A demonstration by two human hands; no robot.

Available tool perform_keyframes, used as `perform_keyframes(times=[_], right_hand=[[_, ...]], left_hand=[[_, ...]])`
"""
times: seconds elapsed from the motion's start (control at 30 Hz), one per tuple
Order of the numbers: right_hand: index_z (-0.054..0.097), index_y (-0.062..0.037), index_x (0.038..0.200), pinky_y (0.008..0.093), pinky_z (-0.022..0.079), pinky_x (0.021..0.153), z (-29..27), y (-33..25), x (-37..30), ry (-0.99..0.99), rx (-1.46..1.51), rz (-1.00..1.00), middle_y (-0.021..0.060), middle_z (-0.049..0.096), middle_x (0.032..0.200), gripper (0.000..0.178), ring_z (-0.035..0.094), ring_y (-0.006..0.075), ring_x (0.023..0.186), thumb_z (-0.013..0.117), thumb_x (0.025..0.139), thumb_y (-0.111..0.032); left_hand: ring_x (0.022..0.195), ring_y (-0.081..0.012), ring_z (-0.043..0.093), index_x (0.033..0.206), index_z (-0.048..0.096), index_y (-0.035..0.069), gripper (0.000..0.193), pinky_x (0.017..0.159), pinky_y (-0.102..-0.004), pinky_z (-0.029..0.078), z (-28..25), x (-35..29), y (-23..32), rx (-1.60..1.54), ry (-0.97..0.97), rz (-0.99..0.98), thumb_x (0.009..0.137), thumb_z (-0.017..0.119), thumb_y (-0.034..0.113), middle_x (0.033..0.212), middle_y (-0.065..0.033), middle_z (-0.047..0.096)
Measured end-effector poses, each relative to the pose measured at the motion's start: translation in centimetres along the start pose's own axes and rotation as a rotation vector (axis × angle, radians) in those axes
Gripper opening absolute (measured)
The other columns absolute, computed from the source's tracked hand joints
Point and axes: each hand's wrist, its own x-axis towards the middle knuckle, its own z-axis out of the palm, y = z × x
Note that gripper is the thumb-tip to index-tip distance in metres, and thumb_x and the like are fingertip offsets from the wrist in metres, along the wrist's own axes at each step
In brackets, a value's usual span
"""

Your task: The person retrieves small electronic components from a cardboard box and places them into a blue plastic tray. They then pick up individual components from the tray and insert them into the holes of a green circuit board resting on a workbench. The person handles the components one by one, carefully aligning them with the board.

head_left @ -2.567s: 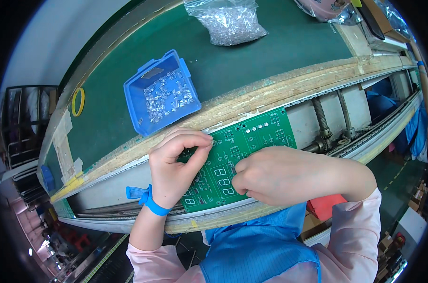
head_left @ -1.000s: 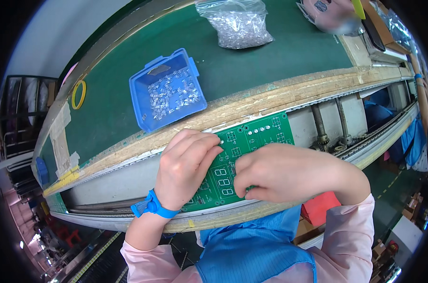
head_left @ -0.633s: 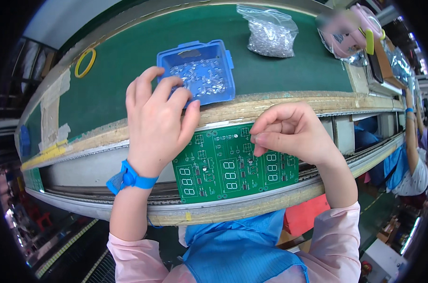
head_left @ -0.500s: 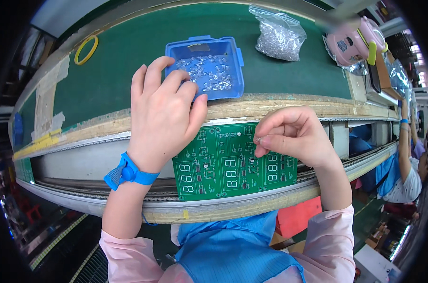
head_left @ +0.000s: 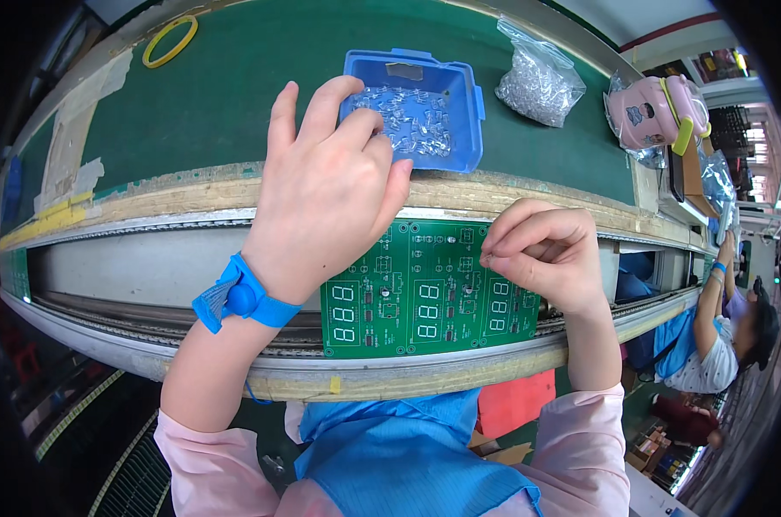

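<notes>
My left hand [head_left: 326, 185] arches over the left side of a blue plastic tray [head_left: 469, 129], its fingers apart and some tips inside. Small clear LED-like parts [head_left: 416, 121] with thin leads lie scattered in the tray. My right hand [head_left: 550, 254] pinches a tiny clear part [head_left: 486, 258] between thumb and fingertips, just above the right part of a green circuit board [head_left: 446, 332]. White digit outlines and a few mounted components show on that board. The left hand covers its upper left corner. A blue wrist strap [head_left: 270, 312] circles my left wrist.
The board rests across the two rails of a conveyor [head_left: 140, 265], along a wooden edge [head_left: 175, 191]. Farther back on the green bench are a bag of clear parts [head_left: 541, 86], a pink container [head_left: 649, 112] and a yellow tape ring [head_left: 170, 41]. Another person [head_left: 709, 345] works at right.
The whole view has shifted, so the tray and bag appear farther right. My right fingers have curled in more and sit slightly farther right over the board. My left hand stays at the tray.
</notes>
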Motion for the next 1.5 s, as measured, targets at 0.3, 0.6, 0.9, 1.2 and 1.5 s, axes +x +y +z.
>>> perform_keyframes(times=[0.3, 0.6, 0.9, 1.2, 1.5], right_hand=[[0.066, 0.0059, 0.084, 0.029, 0.057, 0.079, 0.9, 0.4, 0.2, 0.054, -0.052, -0.012, 0.0175, 0.068, 0.094, 0.009, 0.068, 0.021, 0.09, 0.067, 0.078, 0.013], [0.065, 0.0028, 0.088, 0.0299, 0.054, 0.081, 1.7, 0.8, 0.4, 0.132, -0.3, -0.053, 0.0126, 0.069, 0.093, 0.011, 0.067, 0.019, 0.091, 0.067, 0.079, 0.01], [0.059, -0.0015, 0.097, 0.0328, 0.05, 0.074, 3.1, 2.2, 0.9, 0.206, -0.838, -0.178, 0.0092, 0.066, 0.086, 0.027, 0.066, 0.0237, 0.083, 0.067, 0.073, 0.009], [0.058, -0.0015, 0.101, 0.0344, 0.05, 0.071, 4.0, 2.2, 0.9, 0.194, -0.908, -0.176, 0.0087, 0.066, 0.085, 0.032, 0.064, 0.0252, 0.082, 0.066, 0.072, 0.009], [0.057, -0.0018, 0.104, 0.0363, 0.049, 0.066, 4.3, 2.0, 1.1, 0.187, -1.016, -0.205, 0.0071, 0.067, 0.083, 0.035, 0.062, 0.0263, 0.08, 0.065, 0.071, 0.008]], left_hand=[[0.121, -0.0299, 0.047, 0.092, 0.068, 0.0, 0.025, 0.104, -0.0571, 0.03, 0.4, -0.2, 0.0, 0.011, -0.007, 0.008, 0.086, 0.06, 0.023, 0.106, -0.0083, 0.064], [0.121, -0.029, 0.046, 0.092, 0.068, 0.001, 0.026, 0.104, -0.0575, 0.03, 0.6, -0.4, -0.1, -0.008, -0.003, -0.003, 0.086, 0.061, 0.025, 0.104, -0.0076, 0.061], [0.122, -0.0292, 0.046, 0.094, 0.068, 0.002, 0.023, 0.105, -0.0571, 0.029, 0.6, -0.3, 0.0, -0.047, 0.006, -0.019, 0.086, 0.059, 0.022, 0.106, -0.0081, 0.063], [0.122, -0.029, 0.045, 0.092, 0.069, 0.0, 0.025, 0.105, -0.0587, 0.028, 0.7, -0.4, 0.1, -0.053, 0.001, -0.023, 0.087, 0.059, 0.022, 0.105, -0.0082, 0.063], [0.121, -0.0298, 0.045, 0.092, 0.069, -0.001, 0.025, 0.105, -0.0586, 0.028, 0.8, -0.4, 0.1, -0.079, -0.004, -0.032, 0.086, 0.059, 0.021, 0.105, -0.0096, 0.063]])
